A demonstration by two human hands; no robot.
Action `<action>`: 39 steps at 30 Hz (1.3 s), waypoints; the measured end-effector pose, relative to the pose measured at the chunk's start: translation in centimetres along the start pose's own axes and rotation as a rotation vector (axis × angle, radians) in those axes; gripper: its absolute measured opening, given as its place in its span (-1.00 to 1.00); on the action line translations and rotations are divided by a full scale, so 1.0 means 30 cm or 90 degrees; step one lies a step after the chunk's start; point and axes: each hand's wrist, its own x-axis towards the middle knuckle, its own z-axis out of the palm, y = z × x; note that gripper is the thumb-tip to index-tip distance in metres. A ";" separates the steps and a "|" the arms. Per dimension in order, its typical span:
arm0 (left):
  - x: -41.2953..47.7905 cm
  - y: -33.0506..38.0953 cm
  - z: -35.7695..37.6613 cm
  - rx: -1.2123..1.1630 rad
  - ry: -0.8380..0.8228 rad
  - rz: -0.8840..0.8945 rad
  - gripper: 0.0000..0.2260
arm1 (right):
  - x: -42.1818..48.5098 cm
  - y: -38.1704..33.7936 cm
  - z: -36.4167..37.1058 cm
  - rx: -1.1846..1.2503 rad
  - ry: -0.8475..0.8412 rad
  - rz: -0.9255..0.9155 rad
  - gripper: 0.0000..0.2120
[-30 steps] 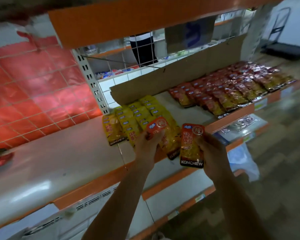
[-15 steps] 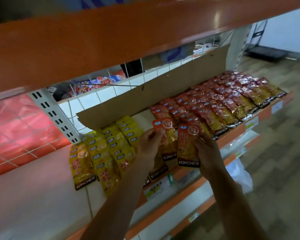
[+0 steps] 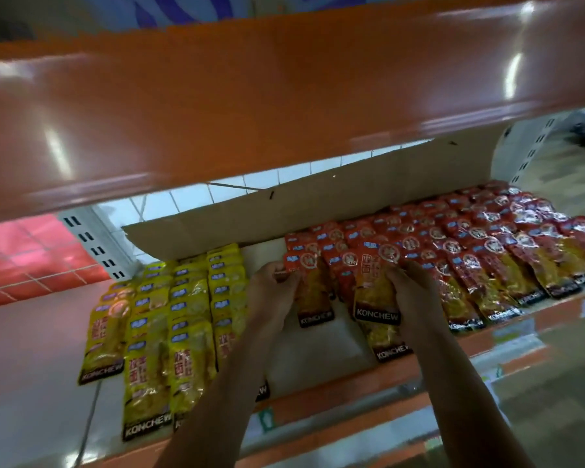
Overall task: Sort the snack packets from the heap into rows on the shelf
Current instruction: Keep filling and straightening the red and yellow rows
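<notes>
Each hand holds a red KONCHEW snack packet over the white shelf [image 3: 41, 349]. My left hand [image 3: 271, 292] pinches the top left corner of one red packet [image 3: 313, 292]. My right hand [image 3: 409, 292] grips the right side of another red packet [image 3: 375, 292], held upright. Both packets are at the left end of the rows of red packets [image 3: 470, 251] that fill the right part of the shelf. Rows of yellow packets [image 3: 169, 319] lie to the left of my left hand. A bare strip of shelf runs between the yellow rows and the red rows.
An orange shelf [image 3: 284, 96] hangs close overhead. A brown cardboard sheet [image 3: 311, 204] stands along the back behind the packets. An orange front rail [image 3: 352, 386] edges the shelf, with a lower shelf [image 3: 520, 346] beneath. Red tiling [image 3: 24, 258] shows at the far left.
The view has moved closer in under the upper shelf. Both hands have carried their red packets forward and to the right, up to the left end of the red rows.
</notes>
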 end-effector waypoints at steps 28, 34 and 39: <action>-0.048 0.067 0.088 0.123 0.145 0.095 -0.76 | 0.159 -0.008 0.031 -0.137 -0.238 -0.028 -0.81; -0.083 0.084 0.101 -0.143 -0.044 0.049 -0.88 | 0.119 -0.014 0.079 -0.208 -0.285 -0.091 -0.91; -0.092 0.044 0.079 -0.217 -0.007 0.040 -0.84 | 0.140 0.015 0.077 -0.283 -0.252 -0.126 -0.68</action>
